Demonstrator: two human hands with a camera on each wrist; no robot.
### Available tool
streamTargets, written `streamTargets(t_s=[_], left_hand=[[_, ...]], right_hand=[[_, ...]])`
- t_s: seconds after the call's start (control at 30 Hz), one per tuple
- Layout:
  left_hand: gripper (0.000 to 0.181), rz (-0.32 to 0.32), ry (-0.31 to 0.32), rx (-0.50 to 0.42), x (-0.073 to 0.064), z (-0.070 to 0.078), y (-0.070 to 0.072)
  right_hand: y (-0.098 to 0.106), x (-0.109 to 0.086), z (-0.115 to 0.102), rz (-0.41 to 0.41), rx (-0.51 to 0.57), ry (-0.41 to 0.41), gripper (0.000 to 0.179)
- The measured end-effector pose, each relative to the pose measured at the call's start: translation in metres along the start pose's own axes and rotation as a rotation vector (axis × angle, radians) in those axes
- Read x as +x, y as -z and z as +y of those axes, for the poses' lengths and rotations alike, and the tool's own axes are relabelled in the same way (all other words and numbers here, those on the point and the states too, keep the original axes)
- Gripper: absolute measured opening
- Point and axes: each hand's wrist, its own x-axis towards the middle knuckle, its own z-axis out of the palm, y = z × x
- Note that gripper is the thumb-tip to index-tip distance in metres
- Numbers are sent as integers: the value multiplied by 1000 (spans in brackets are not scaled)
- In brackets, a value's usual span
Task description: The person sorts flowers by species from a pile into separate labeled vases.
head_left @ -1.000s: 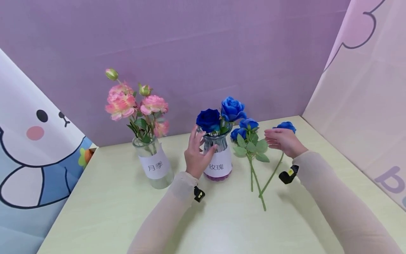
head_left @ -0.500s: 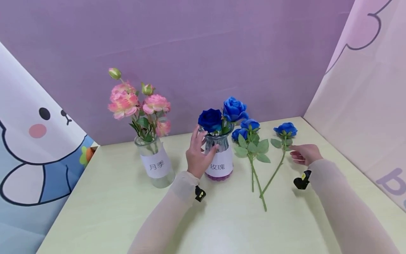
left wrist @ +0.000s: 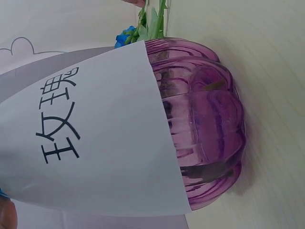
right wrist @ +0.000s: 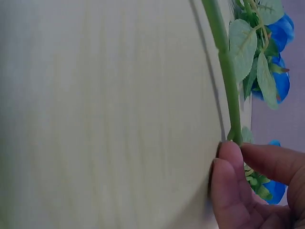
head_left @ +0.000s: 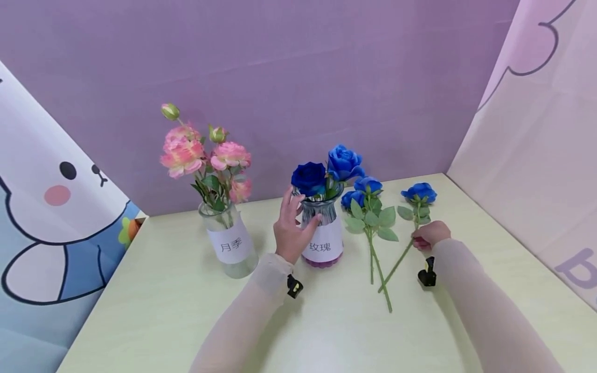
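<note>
In the head view my left hand (head_left: pixel 295 230) holds the upper part of a glass vase (head_left: pixel 322 212), fingers on its left side and thumb across the front. Two blue roses (head_left: pixel 309 178) stand in this vase. The left wrist view shows its white paper label (left wrist: pixel 109 129) and purple ribbed base (left wrist: pixel 209 114). On the right, my right hand (head_left: pixel 431 235) pinches the green stem of a single blue rose (head_left: pixel 420 193) between thumb and fingers. The right wrist view shows that stem (right wrist: pixel 231 90) running up from the fingertips, with its shadow beside it.
Two more blue roses (head_left: pixel 367 185) lie with crossed stems between the vase and my right hand. A clear glass vase (head_left: pixel 230 246) of pink flowers (head_left: pixel 182 155) stands on the left of the pale table (head_left: pixel 326 321). A purple backdrop (head_left: pixel 298 93) closes the rear.
My right hand has moved from in front of the single rose's bloom, out to the right, then down to its stem, which it now pinches. The left hand stays at the vase.
</note>
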Motion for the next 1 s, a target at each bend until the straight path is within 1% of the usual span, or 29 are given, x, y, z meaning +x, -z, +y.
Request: streamTargets(t_s=[0.1,0.17,0.23,0.27,0.3,0.37,0.43,0.5,0.63,0.7,0.77,0.87,1.0], left_hand=[[50,5,4,-5,2,0,1],[51,6,15,-3,2,-1,2],[51,1,24,-6,1,0,2],[51,-3,30,-9,0,1,2],[51,-7,37,-9,-1,2,2],[50,-15,44,-13,-2,4,2],[49,-17,43,-11,-2,4,1],[50,-15,35,-2,-2,4,1],[50,-8,32,6,0,3,2],[49,-18,51,-1,0,4,3],[47,-32,76,-15,-1,6,3],[46,-48,102,-21,-4,7,3],[48,-35,74,-18,-2,7,1]], right_hand=[[-4,-4,-4,-58,-40,12,4],[-4,-10,-7,-109,-106,22,4],[0,-18,-11,-153,-195,35,5],[3,-22,-13,-166,-229,51,6],[8,-25,-15,-161,-248,70,7],[17,-29,-18,-134,-239,107,12],[24,-29,-21,-99,-184,131,19],[27,-25,-21,-57,-133,132,24],[21,-13,-25,48,-89,132,29],[18,-8,-25,121,-41,144,29],[16,-4,-25,175,0,155,28],[16,3,-23,212,53,116,25],[17,6,-23,222,54,81,27]])
